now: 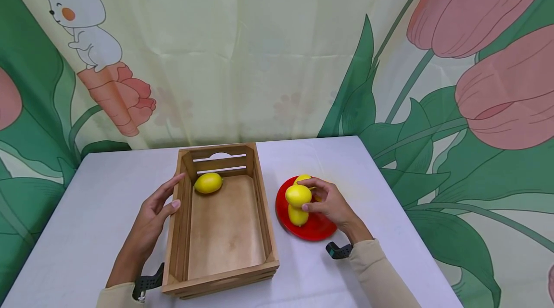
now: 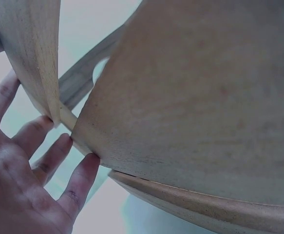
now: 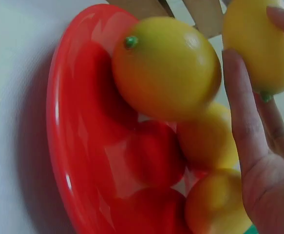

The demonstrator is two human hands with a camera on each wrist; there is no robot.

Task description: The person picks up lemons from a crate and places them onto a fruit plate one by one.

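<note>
My right hand (image 1: 326,202) pinches a yellow lemon (image 1: 298,196) between thumb and fingers, just above a red plate (image 1: 283,224). In the right wrist view, the held lemon (image 3: 258,48) is clear of three lemons on the plate, among them a near one (image 3: 166,68) with a green stem tip. Along the left wall of a wooden crate (image 1: 229,231), my left hand (image 1: 149,219) rests with its fingers extended. The left wrist view has those fingertips (image 2: 85,168) touching the crate's side. One lemon (image 1: 208,183) lies inside the crate at its far left corner.
A white cloth covers the table (image 1: 104,202), with crate and plate side by side on it. The crate's slatted walls stand between its inside and the plate. Behind the table hangs a printed curtain (image 1: 259,58) with a rabbit and tulips.
</note>
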